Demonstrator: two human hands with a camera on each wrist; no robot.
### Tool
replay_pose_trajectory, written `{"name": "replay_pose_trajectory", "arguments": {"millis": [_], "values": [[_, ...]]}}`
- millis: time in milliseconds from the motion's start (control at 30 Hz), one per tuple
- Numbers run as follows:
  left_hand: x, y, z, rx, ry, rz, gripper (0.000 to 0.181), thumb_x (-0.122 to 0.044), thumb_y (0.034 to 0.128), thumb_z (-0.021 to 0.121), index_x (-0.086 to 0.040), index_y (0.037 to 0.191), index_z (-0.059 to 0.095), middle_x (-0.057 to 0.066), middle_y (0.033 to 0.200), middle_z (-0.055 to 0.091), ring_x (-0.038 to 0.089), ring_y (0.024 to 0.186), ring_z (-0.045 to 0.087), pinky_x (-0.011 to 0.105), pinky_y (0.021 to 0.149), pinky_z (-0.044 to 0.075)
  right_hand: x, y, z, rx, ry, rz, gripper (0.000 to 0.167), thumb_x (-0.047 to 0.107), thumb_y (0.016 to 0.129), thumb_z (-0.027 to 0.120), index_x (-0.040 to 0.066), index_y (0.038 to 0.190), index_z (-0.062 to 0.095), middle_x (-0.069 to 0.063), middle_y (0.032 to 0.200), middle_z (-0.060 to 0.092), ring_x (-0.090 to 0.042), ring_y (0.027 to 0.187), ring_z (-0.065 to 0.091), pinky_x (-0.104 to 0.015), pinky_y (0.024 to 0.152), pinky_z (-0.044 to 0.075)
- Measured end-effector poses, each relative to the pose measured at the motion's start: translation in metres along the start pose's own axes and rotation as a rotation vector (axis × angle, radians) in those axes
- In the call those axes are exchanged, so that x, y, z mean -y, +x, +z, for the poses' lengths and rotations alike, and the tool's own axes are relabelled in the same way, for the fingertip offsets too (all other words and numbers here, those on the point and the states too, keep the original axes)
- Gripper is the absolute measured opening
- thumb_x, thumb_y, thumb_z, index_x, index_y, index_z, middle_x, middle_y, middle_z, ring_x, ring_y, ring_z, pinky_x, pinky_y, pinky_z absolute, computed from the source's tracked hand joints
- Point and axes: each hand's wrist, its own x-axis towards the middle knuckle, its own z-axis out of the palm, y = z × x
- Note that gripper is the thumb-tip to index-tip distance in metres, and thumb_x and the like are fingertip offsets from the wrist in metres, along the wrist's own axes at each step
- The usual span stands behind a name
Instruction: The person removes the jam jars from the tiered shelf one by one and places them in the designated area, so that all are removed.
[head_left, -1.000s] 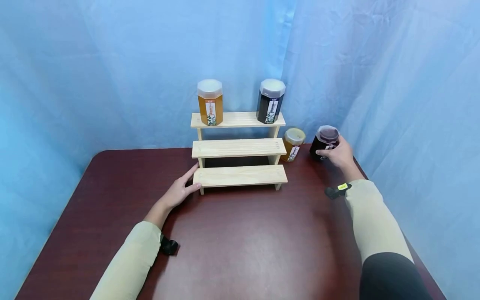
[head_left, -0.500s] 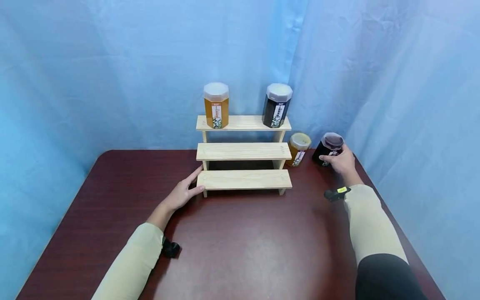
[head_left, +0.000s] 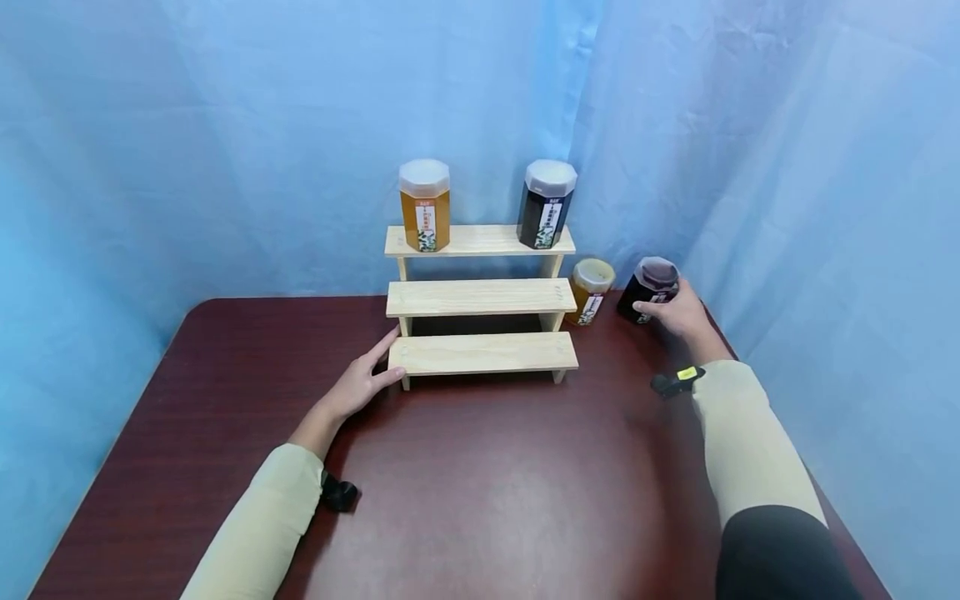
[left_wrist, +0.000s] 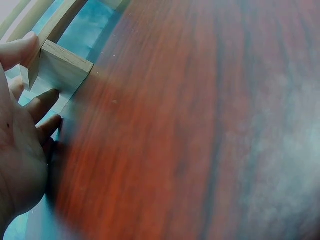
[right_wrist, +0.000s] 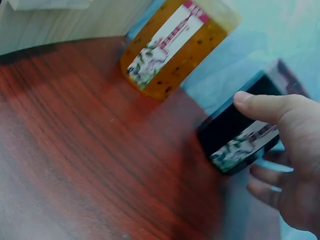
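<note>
My right hand [head_left: 681, 315] grips a dark jar [head_left: 643, 292] at the table's back right; in the right wrist view the thumb lies across the front of the dark jar [right_wrist: 235, 130], fingers round its far side. My left hand [head_left: 354, 387] touches the left end of a three-step wooden shelf [head_left: 483, 354], thumb at the lowest board, fingers extended along the side. An amber jar [head_left: 425, 218] and another dark jar [head_left: 543, 218] stand on the top board. A second amber jar [head_left: 587, 302] stands on the table just right of the shelf.
The dark red table [head_left: 480, 483] spreads in front of the shelf. Light blue curtains [head_left: 300, 150] hang behind it and along both sides. A black strap with a small device [head_left: 339, 493] is on the left wrist, another [head_left: 677, 382] on the right.
The head view has shifted slightly up and down. Both hands keep their places, the left at the shelf and the right on the dark jar; nothing else has visibly moved.
</note>
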Motion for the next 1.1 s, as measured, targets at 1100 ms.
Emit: {"name": "replay_pose_trajectory", "arguments": {"millis": [1100], "values": [[-0.005, -0.001, 0.002, 0.001, -0.006, -0.011, 0.077, -0.034, 0.1028, 0.061, -0.025, 0.164, 0.015, 0.016, 0.164, 0.026, 0.037, 0.149, 0.023, 0.061, 0.114, 0.022, 0.248, -0.015, 0.095, -0.292, 0.107, -0.074, 0.098, 0.047, 0.081, 0.082, 0.012, 0.157, 0.031, -0.011, 0.143, 0.046, -0.026, 0.127, 0.048, -0.043, 0.105, 0.041]]}}
